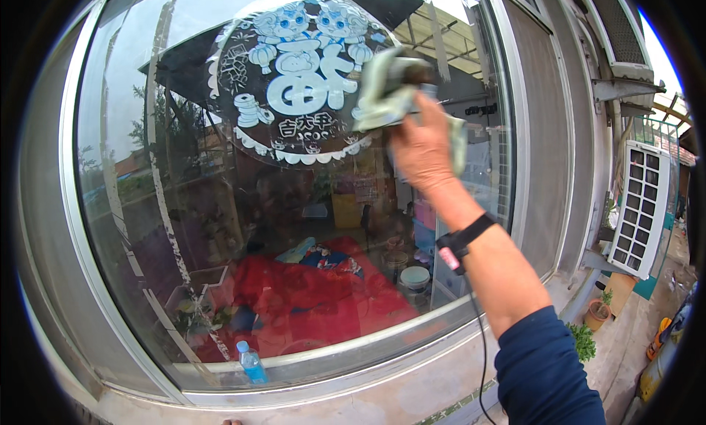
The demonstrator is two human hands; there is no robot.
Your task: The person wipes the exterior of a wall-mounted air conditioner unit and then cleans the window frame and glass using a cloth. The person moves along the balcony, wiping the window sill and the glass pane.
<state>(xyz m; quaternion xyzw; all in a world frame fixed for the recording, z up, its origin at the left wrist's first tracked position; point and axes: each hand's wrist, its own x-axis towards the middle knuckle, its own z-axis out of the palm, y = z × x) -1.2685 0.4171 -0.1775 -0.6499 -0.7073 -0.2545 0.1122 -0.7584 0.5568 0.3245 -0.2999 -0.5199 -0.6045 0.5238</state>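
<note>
My right hand (423, 143) grips a pale green cloth (386, 96), bunched and blurred, against the upper right of a large window pane (331, 204). The cloth overlaps the right edge of a round window decal (314, 85) with white and blue cartoon figures and writing. A black strap (466, 240) with a cable circles my right wrist. Only a sliver of what look like the fingertips of my left hand (232, 422) shows at the bottom edge; the rest is out of view.
A bottle of blue liquid (252, 363) stands low at the window, left of centre. Red bedding (331, 298) shows through the glass. Whitish residue strips (165, 204) run down the pane's left. At right are an air-conditioner unit (640, 210), metal brackets (626, 88) and a potted plant (597, 313).
</note>
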